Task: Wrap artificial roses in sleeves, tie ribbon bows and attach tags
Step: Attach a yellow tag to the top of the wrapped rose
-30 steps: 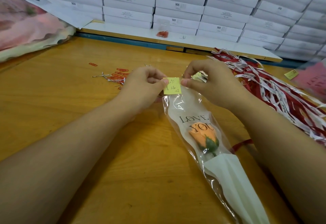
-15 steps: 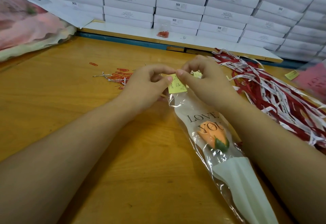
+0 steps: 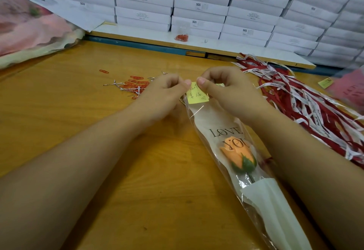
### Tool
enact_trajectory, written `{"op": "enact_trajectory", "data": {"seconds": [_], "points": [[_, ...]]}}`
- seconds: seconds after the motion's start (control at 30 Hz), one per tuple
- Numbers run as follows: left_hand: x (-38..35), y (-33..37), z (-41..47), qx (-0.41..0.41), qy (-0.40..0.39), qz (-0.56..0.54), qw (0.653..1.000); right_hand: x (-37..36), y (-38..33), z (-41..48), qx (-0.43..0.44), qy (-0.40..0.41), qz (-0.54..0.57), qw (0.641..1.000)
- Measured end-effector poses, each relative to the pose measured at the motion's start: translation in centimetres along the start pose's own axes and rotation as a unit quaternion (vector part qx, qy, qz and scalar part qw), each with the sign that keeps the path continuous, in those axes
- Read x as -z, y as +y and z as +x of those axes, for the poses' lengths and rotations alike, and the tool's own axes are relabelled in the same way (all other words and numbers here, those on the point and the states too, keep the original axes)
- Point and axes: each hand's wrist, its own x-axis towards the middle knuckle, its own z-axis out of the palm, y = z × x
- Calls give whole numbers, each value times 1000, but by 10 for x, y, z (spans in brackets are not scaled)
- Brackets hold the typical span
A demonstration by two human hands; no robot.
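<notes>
An orange artificial rose (image 3: 239, 156) lies inside a clear sleeve (image 3: 220, 123) printed "LOVE YOU", on the wooden table (image 3: 78, 123), bloom pointing away from me. A small yellow handwritten tag (image 3: 197, 97) sits at the sleeve's open top edge. My left hand (image 3: 163, 94) pinches the tag's upper left corner. My right hand (image 3: 230, 90) pinches its upper right part with thumb and fingers. White paper (image 3: 275, 206) wraps the stem at the lower right.
A pile of red and white ribbons (image 3: 307, 104) lies to the right. Red paper clips and silver twist ties (image 3: 134, 86) are scattered left of my hands. White boxes (image 3: 197, 5) are stacked behind the table. Pink wrapping material (image 3: 29, 31) lies at the far left.
The sleeve's top and the tag have shifted slightly right and tilted. Both hands have kept pinching the tag, my fingers closing tighter together over its top edge.
</notes>
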Motion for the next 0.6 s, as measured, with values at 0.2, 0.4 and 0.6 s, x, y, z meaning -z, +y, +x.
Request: {"op": "enact_trajectory", "data": {"seconds": [0.2,0.4,0.6], "points": [[0,-3,3,-2,18,23,1000,2,3,-1,-17,-17,35,999],[-2,-5,4,1,27,46,999,1,6,-2,-30,-14,17,999],[4,-6,11,-4,97,50,994,-1,8,0,-48,9,-14,999]]}}
